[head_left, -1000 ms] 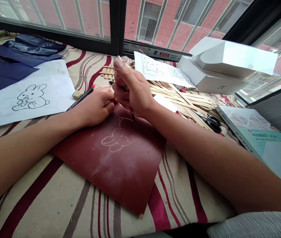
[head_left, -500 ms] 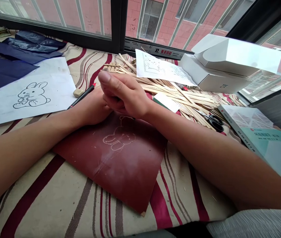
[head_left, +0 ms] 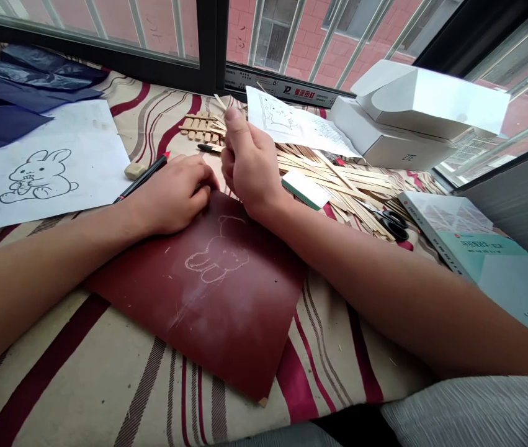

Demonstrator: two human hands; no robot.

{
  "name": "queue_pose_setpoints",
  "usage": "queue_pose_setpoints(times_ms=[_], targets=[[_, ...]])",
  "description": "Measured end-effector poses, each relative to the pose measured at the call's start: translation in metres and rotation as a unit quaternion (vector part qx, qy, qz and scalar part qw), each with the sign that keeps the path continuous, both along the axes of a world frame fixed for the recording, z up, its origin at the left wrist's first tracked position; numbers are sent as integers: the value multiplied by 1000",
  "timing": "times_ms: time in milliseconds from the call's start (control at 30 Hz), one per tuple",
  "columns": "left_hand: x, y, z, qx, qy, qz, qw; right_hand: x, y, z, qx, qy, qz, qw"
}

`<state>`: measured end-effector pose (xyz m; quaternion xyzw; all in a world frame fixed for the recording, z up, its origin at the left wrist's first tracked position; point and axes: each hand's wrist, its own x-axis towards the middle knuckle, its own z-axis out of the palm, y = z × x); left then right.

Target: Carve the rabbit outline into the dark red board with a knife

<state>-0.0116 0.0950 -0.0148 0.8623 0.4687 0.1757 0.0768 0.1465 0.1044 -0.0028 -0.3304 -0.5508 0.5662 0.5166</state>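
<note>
A reddish-brown board (head_left: 226, 329) lies at a slant in front of me, with a pale scratched rabbit outline on its glossy face. My left hand (head_left: 177, 192) rests over its far left edge, fingers bent and holding it. Raised just beyond the board's far edge, my right hand (head_left: 255, 171) is closed with the thumb up; what it holds, if anything, is hidden. Beside its fingers shows a black-tipped, pen-like thing (head_left: 208, 148), and I cannot tell whether it touches the hand. Left of my left hand lie a black pen (head_left: 145, 176) and an eraser (head_left: 135, 171).
A rabbit drawing on white paper (head_left: 91, 186) lies at left, partly under dark blue sheets (head_left: 3, 130). Thin wooden strips (head_left: 338, 177), black-handled scissors (head_left: 393, 225), a printed sheet (head_left: 310, 130), a white box (head_left: 384, 139) and a book (head_left: 482, 248) lie along the window side.
My right hand has lifted and moved right, away from my left hand, baring more of the scratched outline. My left hand stays at the board. The view has shifted slightly.
</note>
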Motion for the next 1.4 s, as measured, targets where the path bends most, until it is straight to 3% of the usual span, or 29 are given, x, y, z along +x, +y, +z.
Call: queue_pose_setpoints(times_ms=[100,167,233,333,467,533,600,700,867,933,1033,1233,1300,1400], targets=[[0,-1,1,13,10,-9,1000,-1,-15,9,-12,77,59,995],[0,-2,2,16,14,-13,1000,-2,-21,13,-6,67,149,986],[0,-2,2,5,15,-9,1000,-3,-23,15,-3,59,196,979],[0,-2,2,-9,-2,-8,1000,-5,-17,11,-1,51,163,985],[1,-1,1,-1,-32,-13,999,-8,-2,-3,74,-37,8,997],[1,-1,1,-3,-21,-5,1000,-6,4,-10,78,-43,-67,994],[1,-1,2,-14,-18,3,1000,-5,7,-13,69,-34,-97,992],[0,-2,2,-22,-28,1,999,-4,0,-7,32,-6,-53,998],[1,-4,2,-23,-33,-7,999,-3,-19,10,2,37,162,986],[1,-5,3,-31,-34,-2,999,-2,-19,11,-1,29,192,981],[3,-5,5,-29,-31,-11,999,-4,-12,6,-11,27,172,985],[2,-4,4,-22,-26,3,999,-6,8,-11,-7,-18,-44,999],[1,-3,3,-20,-25,0,999,-5,10,-12,9,-38,-39,998],[0,-1,2,-19,-32,-8,999,-4,2,-6,-9,-14,25,1000]])
